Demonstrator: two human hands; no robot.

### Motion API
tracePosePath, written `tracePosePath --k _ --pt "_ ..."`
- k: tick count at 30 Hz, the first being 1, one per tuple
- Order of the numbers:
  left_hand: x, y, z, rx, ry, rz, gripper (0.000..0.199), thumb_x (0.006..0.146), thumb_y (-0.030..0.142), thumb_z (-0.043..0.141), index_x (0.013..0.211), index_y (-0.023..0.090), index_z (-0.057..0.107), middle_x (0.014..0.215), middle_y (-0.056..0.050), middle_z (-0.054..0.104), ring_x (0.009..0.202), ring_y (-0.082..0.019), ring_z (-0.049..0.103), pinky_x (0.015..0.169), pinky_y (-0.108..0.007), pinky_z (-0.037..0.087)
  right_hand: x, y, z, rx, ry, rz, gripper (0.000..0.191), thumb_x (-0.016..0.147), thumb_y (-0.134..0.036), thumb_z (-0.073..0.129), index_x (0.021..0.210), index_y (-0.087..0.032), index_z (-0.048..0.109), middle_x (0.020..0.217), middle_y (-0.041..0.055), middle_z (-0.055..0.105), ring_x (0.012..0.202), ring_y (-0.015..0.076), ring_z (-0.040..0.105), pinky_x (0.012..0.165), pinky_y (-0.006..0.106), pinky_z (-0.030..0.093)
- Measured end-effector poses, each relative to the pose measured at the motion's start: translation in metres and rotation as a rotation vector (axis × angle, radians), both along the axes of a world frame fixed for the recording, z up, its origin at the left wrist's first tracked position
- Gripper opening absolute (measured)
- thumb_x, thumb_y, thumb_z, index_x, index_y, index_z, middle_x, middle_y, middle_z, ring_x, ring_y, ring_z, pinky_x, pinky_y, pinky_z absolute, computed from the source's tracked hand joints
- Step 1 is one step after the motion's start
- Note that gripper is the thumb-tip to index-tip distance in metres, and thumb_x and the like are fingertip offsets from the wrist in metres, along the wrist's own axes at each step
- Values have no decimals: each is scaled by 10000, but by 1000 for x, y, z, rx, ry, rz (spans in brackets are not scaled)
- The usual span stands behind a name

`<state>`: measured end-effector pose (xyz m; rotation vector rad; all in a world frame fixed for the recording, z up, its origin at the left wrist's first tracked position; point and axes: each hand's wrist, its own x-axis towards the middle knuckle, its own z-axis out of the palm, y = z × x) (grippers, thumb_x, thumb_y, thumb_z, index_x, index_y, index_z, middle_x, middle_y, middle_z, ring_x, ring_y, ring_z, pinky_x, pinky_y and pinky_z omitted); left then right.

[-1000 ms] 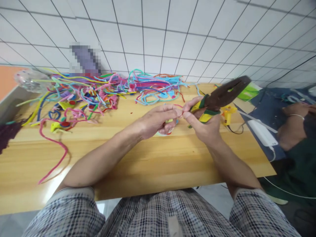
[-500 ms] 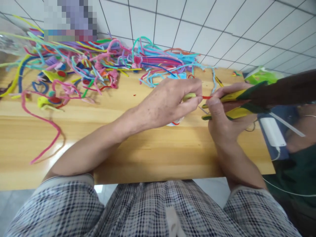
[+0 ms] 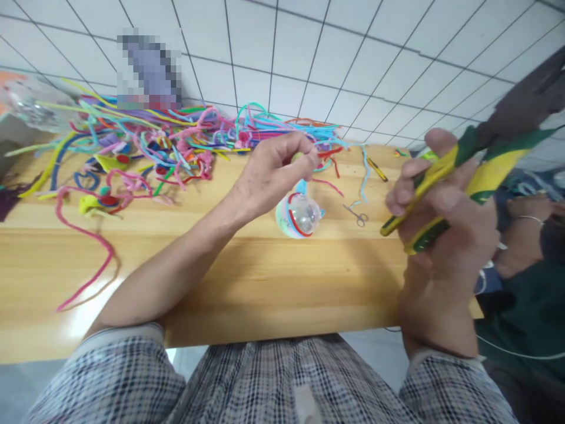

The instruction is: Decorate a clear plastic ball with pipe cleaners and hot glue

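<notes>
Left hand point(image 3: 274, 172) pinching a red fuzzy stem point(image 3: 330, 152), right hand point(image 3: 454, 215) gripping pliers point(image 3: 492, 175).
Over the counter point(image 3: 265, 277), toward its far edge, the stem is poking from the left hand, probably behaving as light, soft and bendable, best pinched near an end; the pliers, hovering by the counter's right edge, are likely feeling heavy and stiff, best held by their handles point(image 3: 435, 176).

Left hand point(image 3: 271, 174) holding yellowish piece point(image 3: 298, 158), right hand point(image 3: 465, 227) gripping pliers point(image 3: 494, 171)
</notes>
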<state>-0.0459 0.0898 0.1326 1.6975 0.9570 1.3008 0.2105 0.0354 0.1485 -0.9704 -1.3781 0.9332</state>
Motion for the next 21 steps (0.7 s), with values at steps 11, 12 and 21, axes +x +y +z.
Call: tracePosePath --k 11,12,21 --pt "6 -34 -10 -194 -129 -31 155 929 319 752 880 223 640 653 35 685 517 -100 520 515 -238 397 19 -37 -45 -54 95 -14 439 717 -361 926 1123 -314 767 913 -19 670 694 160 585 634 328 540" --pt "4 -37 -12 -205 -132 -26 171 926 340 756 884 225 638 655 36 686 509 -98 508 509 -238 389 19 -43 -52 -87 91 -46 415 759 -357 888 1154 -315 767 900 -25 660 697 161 587 640 324 533" --pt "5 -43 -24 -254 -176 -19 203 877 374 748 819 238 609 568 79 522 494 -95 397 493 -253 325 27 -42 -73 -131 -312 -5 212 912 -423 761 1037 -253 773 928 44 788 780 227 719 706 376 601"
